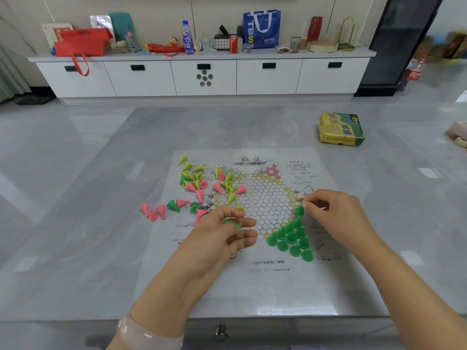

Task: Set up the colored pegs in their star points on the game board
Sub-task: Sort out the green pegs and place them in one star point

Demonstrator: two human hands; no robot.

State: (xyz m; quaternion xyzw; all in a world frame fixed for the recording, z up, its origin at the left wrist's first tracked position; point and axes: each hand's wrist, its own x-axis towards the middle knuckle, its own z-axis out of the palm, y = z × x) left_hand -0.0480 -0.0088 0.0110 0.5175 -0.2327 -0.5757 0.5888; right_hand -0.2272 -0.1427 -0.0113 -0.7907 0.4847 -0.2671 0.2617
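Right hand [336, 213] pinching green peg [300, 210] at tip of green triangle [293, 238] on board [278, 286]. Left hand [225, 236] cupping green pegs [232, 222]. Loose pegs [197, 183] scattered left.

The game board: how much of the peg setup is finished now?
Done: green pegs fill one star point. In hand: the right hand pinches a green peg at that triangle's tip; the left hand holds more. Left: pink pegs and yellow-green pegs lie loose on the game board.

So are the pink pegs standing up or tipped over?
Mostly tipped over: the pink pegs lie scattered on their sides left of the star, none in place.
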